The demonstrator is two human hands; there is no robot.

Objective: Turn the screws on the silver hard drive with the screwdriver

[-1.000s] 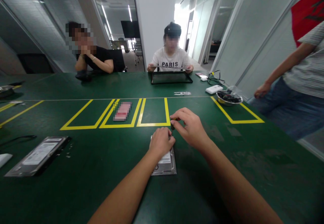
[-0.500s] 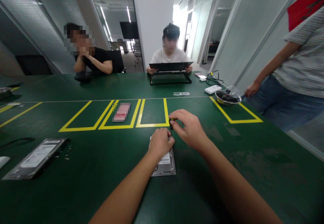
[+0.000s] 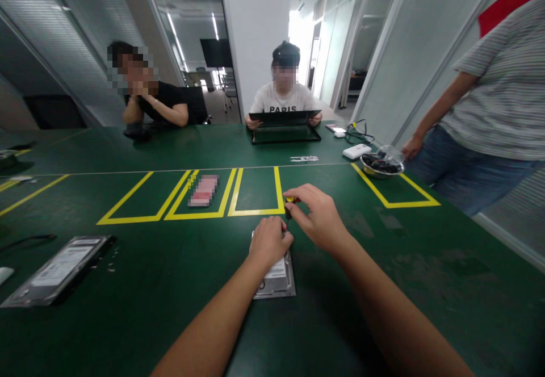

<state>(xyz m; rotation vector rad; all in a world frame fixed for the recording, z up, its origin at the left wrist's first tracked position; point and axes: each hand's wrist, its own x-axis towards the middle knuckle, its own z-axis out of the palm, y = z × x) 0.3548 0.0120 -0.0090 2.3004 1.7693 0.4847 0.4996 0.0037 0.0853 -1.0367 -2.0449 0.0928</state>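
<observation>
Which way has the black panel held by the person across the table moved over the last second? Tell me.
Yes. The black panel has come up off the flat black frame on the table, now tilted upright in that person's hands.

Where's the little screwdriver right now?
In the head view it stands near the table's middle, pinched in the right hand: the screwdriver sits at the far edge of the hard drive under the left hand.

The word "PARIS" stands in dark capitals on the chest of the white T-shirt worn by the person seated across the table. The white labels on the two hard drives carry print too small to read.
</observation>
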